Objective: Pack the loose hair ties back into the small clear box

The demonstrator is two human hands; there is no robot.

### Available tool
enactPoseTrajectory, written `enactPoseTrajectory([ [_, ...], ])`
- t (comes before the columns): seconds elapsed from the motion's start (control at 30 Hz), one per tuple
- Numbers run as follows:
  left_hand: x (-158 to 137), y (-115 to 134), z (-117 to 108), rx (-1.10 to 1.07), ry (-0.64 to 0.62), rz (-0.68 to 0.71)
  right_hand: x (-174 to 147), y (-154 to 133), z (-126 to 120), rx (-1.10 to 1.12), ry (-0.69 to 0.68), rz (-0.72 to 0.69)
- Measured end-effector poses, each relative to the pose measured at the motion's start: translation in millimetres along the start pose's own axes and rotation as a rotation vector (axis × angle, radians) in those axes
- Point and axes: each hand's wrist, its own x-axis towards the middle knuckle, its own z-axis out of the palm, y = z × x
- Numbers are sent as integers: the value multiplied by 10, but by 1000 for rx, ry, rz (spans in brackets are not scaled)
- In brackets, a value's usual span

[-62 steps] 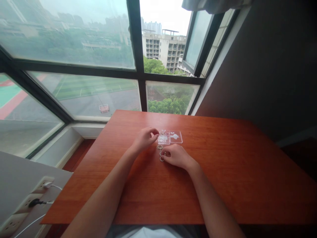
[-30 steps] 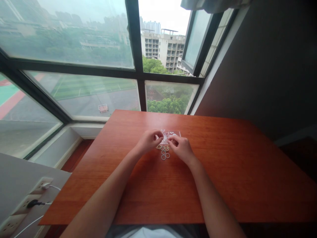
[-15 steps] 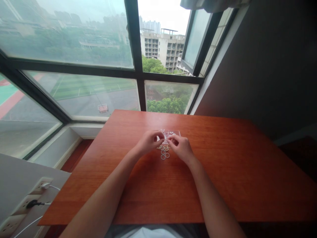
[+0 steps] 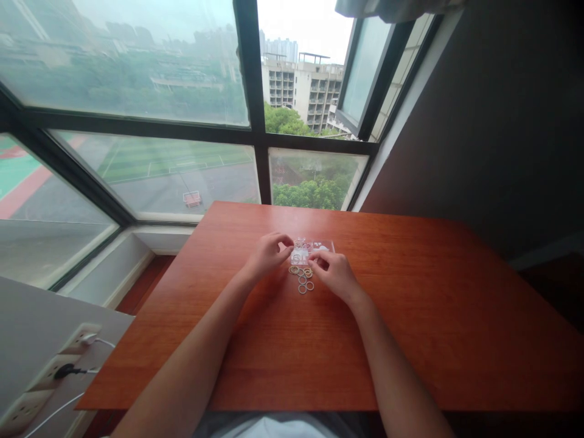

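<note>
A small clear plastic box (image 4: pixel 301 256) lies on the table between my hands, with ring-like pieces inside its left part. My left hand (image 4: pixel 270 253) is at the box's left edge, its fingers curved and the thumb tip close to the index fingertip. At the box's front right, my right hand (image 4: pixel 336 271) is closed in a pinch. Whatever either hand holds, if anything, is too small to make out. Several loose rings (image 4: pixel 302 289), some pale grey and some yellowish, lie flat just in front of the box.
The reddish-brown wooden table (image 4: pixel 433 316) extends widely to both sides. Beyond its far edge stand dark-framed windows (image 4: pixel 260 152), and a dark wall (image 4: pixel 483 121) rises at right. Wall sockets (image 4: pixel 55 371) with plugs and white cables are low at left.
My left hand has moved left and slightly up, away from my right hand, uncovering more of the box and rings. My right hand stays nearly in place, still pinched.
</note>
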Motion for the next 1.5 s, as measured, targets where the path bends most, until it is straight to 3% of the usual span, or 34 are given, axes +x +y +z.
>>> enactPoseTrajectory([
  [0.4, 10, 12, -22, -18, -13, -24, -95, -65, 7, -130, -368, -51],
  [1.1, 15, 54, -23, -62, -32, -42, -81, -59, 38, -169, -281, -28],
  [1.5, 10, 37, -1, -65, -38, -47, -83, -50, 78, -210, -315, -21],
])
